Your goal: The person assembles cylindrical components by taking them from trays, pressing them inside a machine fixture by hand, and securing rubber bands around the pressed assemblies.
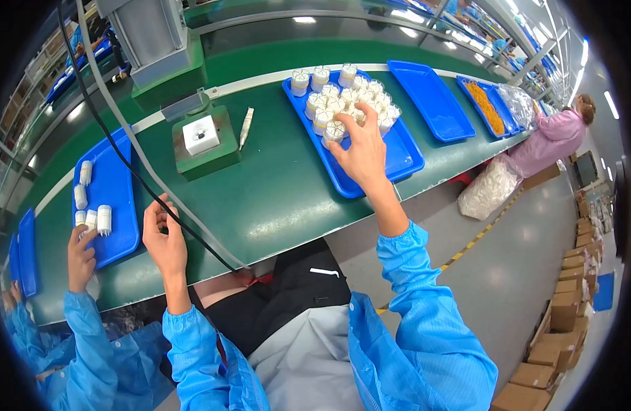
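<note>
Over the blue tray (401, 154) on the green bench, my right hand (365, 149) has thumb and fingers closed around a small white cylinder (334, 131) with a clear, spoked end. Many similar white cylinders (356, 92) stand grouped in that tray, beside and beyond my fingers. My left hand (165, 236) is raised near the bench's front edge, its fingers loosely bent and apart, with nothing visible in it. A black cable passes by its fingers. Farther in, a green fixture (209, 161) carries a white block (200, 134); a white pen-like tool (246, 129) lies beside it.
At left, a co-worker's hand (81, 257) touches white cylinders in another blue tray (120, 229). A grey hose (141, 164) crosses the bench. To the right lie a blue tray (432, 103) and one with orange pieces (485, 109). A person in pink (558, 133) stands beyond.
</note>
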The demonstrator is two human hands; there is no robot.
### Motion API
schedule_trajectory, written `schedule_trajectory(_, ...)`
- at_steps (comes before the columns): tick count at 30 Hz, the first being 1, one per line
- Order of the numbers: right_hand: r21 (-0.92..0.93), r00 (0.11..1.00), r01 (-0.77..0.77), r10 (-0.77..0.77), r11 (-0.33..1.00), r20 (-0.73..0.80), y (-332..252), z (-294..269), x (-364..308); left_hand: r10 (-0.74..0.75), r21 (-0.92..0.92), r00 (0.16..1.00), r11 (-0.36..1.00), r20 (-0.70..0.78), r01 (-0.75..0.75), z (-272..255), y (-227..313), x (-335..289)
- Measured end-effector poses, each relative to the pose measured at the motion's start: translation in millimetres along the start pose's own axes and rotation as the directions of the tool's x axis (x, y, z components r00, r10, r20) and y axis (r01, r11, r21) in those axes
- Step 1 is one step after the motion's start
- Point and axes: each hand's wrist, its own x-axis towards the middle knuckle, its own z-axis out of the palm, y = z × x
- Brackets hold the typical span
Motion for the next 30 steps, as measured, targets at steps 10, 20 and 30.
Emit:
schedule_trajectory(10, 0.032, 0.998, -0.06, 0.06, 0.998, 0.013, 7.0, -6.0, 6.0, -0.037, -0.091, 0.999, 0.995, 0.028, 0.04, 10.0, 0.5, -1.3)
schedule_trajectory(20, 0.194, 0.998, -0.019, 0.006, 0.981, 0.066, 10.9, -21.9, -1.6, 0.081, -0.139, 0.997, 0.987, 0.002, -0.08, 7.4, 8.3, -1.1)
schedule_trajectory(30, 0.776, 0.986, 0.023, -0.142, 0.63, 0.086, -152.6, 37.8, 0.3, 0.439, -0.056, 0.863, 0.896, 0.25, -0.44, 23.2, 53.8, 46.1)
